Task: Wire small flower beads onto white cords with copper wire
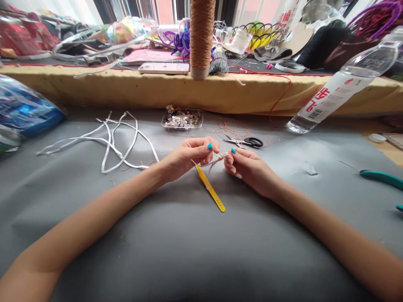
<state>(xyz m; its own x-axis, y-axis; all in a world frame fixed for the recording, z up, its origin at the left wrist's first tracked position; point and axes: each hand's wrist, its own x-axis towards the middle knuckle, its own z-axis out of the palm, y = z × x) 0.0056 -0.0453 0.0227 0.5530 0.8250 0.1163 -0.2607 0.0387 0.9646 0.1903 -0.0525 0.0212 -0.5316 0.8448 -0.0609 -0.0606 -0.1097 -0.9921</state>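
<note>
A thin pale cord (217, 160) with an orange-pink wrapped stretch runs between my two hands, above the grey table mat. My left hand (192, 155) is closed, its fingers curled around part of the cord, and a short end shows below the palm. Thumb and forefinger of my right hand (247, 167) pinch the other end, where a small white piece shows; its detail is too small to tell. Just below my left hand lies a pair of yellow tweezers (211, 189), its tips close under the fingers. Black-handled scissors (253, 142) rest behind my right hand.
Behind the hands stands a clear tray (182, 127) of small beads, beside coiled thin orange wire (231, 128). White cords (121, 156) lie left. A water bottle (333, 94) leans right, near teal-handled pliers (380, 178). A wrapped post (202, 37) rises before the cluttered ledge (126, 90).
</note>
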